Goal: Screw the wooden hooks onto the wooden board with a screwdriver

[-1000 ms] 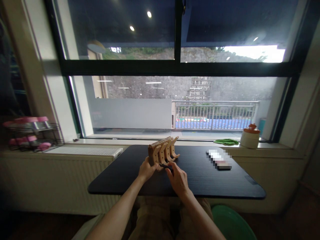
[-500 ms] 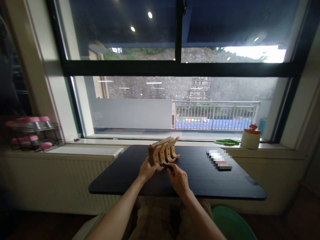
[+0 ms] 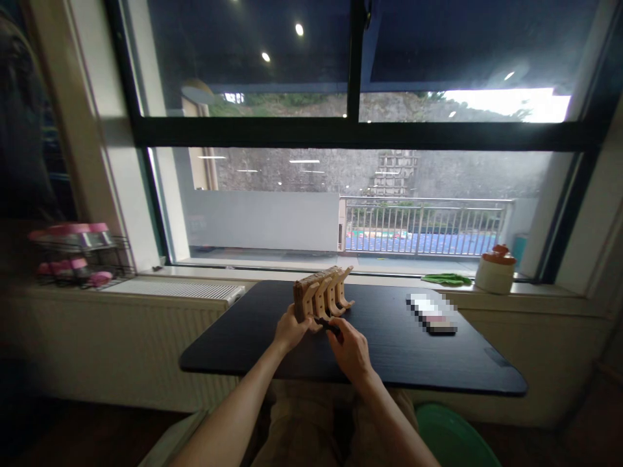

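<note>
A wooden hook rack (image 3: pixel 318 283) stands on the dark table, its rough, bark-like side up and several pale curved wooden hooks facing right. My left hand (image 3: pixel 291 329) grips its near end, with the thumb by the lowest hook. In my right hand (image 3: pixel 351 347) is a slim black tool (image 3: pixel 327 325), the fingers closed around it. The tool points left at the nearest hook, close to my left thumb. Its tip is too small to make out, and I cannot tell whether it touches the wood.
The black table (image 3: pixel 389 363) has rounded corners. A blurred-out flat object (image 3: pixel 432 314) lies on its right side. Along the sill are a green cloth (image 3: pixel 446 279) and a white jar with an orange lid (image 3: pixel 495 269). Pink-lidded jars fill a wire rack (image 3: pixel 80 256) at left. A green stool (image 3: pixel 452 438) stands below.
The whole view has shifted slightly, so everything appears a little further right. Both hands keep their hold on the rack and the black tool, with hardly any movement between them.
</note>
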A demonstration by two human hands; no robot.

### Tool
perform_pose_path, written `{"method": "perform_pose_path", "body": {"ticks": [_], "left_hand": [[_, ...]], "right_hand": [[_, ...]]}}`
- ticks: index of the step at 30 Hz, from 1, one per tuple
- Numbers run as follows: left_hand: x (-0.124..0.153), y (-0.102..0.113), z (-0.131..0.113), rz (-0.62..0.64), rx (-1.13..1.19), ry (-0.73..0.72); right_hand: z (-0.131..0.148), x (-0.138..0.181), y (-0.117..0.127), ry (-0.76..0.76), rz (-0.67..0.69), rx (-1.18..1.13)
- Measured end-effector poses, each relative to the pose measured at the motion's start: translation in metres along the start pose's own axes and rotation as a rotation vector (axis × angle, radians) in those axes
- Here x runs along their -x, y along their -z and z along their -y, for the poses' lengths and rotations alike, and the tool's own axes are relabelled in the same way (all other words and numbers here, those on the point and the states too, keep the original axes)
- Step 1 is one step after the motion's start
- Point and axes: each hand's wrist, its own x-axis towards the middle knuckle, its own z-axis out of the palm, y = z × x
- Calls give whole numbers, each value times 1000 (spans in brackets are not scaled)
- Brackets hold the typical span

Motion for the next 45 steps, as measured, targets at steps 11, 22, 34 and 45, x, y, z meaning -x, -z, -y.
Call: {"method": "perform_pose_path", "body": {"ticks": [11, 22, 34, 45], "left_hand": [[1, -2, 1, -10, -9, 9], [2, 0, 0, 0, -4, -2], [3, 0, -1, -8, 9, 18], [5, 4, -7, 3, 8, 27]], "right_hand": [[-8, 2, -2, -66, 19, 52], [-6, 2, -1, -75, 4, 72], [-2, 1, -2, 2, 27, -3], [-10, 2, -4, -113, -28, 27]]}}
